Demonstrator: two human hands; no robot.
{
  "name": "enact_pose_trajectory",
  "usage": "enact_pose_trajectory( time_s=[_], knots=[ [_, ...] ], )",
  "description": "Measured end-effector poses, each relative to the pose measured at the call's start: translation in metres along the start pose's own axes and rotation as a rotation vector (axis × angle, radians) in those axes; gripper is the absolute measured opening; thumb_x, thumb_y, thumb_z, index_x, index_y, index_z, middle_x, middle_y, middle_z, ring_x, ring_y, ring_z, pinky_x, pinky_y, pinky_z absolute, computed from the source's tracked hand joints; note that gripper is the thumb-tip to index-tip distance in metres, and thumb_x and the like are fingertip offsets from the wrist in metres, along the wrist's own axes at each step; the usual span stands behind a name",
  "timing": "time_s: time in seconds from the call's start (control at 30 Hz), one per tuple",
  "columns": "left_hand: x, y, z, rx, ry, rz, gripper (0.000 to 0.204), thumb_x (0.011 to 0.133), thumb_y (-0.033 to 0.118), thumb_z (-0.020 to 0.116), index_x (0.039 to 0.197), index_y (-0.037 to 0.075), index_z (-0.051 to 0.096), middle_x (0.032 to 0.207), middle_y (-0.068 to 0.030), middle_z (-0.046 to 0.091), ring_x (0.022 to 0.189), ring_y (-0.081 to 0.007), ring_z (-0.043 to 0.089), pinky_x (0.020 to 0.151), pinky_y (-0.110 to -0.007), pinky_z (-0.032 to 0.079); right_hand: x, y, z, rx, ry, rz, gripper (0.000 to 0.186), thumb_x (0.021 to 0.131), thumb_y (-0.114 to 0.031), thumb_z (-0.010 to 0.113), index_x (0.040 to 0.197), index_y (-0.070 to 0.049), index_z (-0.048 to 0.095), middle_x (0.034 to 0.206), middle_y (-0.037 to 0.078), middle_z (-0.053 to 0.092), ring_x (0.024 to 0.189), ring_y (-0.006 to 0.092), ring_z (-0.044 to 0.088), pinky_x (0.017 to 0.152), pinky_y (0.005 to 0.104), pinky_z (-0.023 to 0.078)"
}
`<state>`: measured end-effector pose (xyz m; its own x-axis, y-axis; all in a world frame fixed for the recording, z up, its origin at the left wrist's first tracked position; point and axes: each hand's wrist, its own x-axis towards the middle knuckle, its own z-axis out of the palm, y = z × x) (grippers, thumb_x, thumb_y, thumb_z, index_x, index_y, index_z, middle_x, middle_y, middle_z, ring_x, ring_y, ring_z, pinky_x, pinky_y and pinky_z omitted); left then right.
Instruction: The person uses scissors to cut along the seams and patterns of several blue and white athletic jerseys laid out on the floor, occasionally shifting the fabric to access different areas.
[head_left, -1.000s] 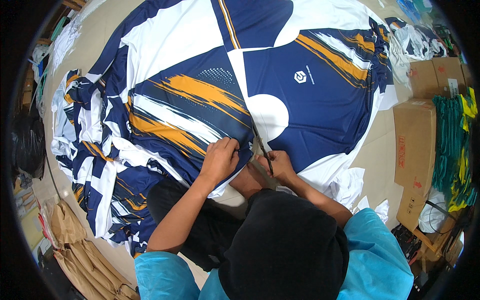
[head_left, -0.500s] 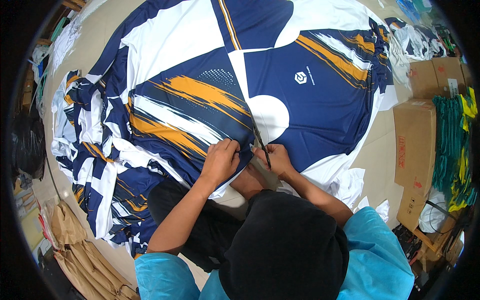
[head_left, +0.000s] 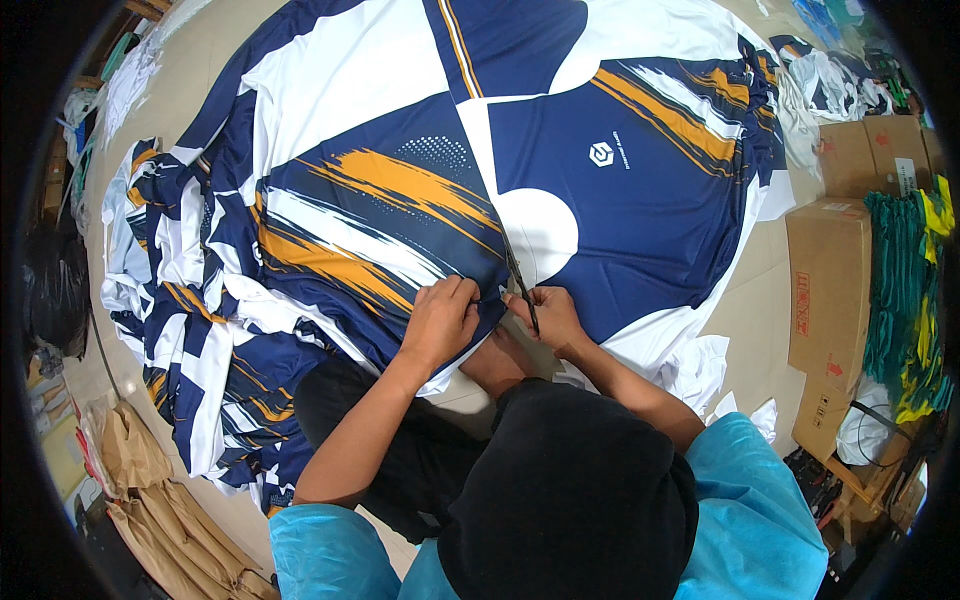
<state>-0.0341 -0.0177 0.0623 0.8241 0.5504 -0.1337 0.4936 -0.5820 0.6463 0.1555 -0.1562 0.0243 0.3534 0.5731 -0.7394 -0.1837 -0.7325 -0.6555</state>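
Observation:
A large printed fabric sheet (head_left: 640,230) in navy, white and orange is spread over the floor. My left hand (head_left: 440,318) is closed on the near edge of its navy and orange striped panel (head_left: 380,200). Just to the right, my right hand (head_left: 553,318) grips a pair of dark scissors (head_left: 516,272). The blades point away from me and lie along the border between the striped panel and the navy panel with a white half-round patch (head_left: 540,235). How far apart the blades are is hard to see.
Bunched printed fabric (head_left: 200,340) is heaped on the left. White scraps (head_left: 695,375) lie to the right of my right forearm. Cardboard boxes (head_left: 828,290) and green and yellow cloth (head_left: 895,290) stand along the right side. Brown paper or cloth (head_left: 150,470) lies at lower left.

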Motion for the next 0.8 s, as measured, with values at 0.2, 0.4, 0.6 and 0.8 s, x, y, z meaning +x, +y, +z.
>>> enact_pose_trajectory(
  time_s=[0.2,0.4,0.6,0.8],
  knots=[
    [0.0,-0.001,0.0,0.004,-0.01,-0.002,0.021,0.09,0.008,0.073,0.11,0.009,0.066,0.104,-0.012,0.066,0.105,-0.0348,0.068,0.092,-0.048,0.05,-0.001,0.002,0.001,0.03,-0.009,0.0,0.052,0.093,-0.043,0.087,0.065,-0.005,0.066,0.055,0.003,0.06,0.047,0.0108,0.055,0.046,0.0308,0.041],
    [0.0,-0.002,0.001,-0.009,-0.001,-0.004,0.02,0.09,0.008,0.073,0.109,0.009,0.066,0.104,-0.0119,0.066,0.106,-0.0349,0.068,0.092,-0.049,0.05,-0.002,-0.006,0.0,0.011,-0.015,-0.002,0.053,0.093,-0.044,0.087,0.065,-0.004,0.066,0.055,0.003,0.06,0.046,0.0114,0.055,0.047,0.0315,0.041],
    [0.0,-0.001,0.0,-0.011,0.001,-0.005,0.02,0.09,0.008,0.072,0.109,0.009,0.067,0.103,-0.0117,0.066,0.106,-0.035,0.068,0.092,-0.049,0.049,0.006,-0.017,0.002,0.03,-0.009,-0.035,0.051,0.093,-0.043,0.086,0.068,-0.003,0.066,0.056,0.002,0.058,0.046,0.0109,0.053,0.045,0.0304,0.039],
    [0.0,0.0,0.0,-0.01,-0.003,-0.006,0.019,0.091,0.008,0.072,0.109,0.009,0.067,0.103,-0.0117,0.066,0.106,-0.0351,0.068,0.092,-0.049,0.049,0.013,-0.02,0.003,0.092,-0.025,-0.019,0.043,0.093,-0.038,0.088,0.076,-0.003,0.068,0.06,0.0,0.056,0.046,0.0081,0.05,0.042,0.0274,0.036]
  ],
)
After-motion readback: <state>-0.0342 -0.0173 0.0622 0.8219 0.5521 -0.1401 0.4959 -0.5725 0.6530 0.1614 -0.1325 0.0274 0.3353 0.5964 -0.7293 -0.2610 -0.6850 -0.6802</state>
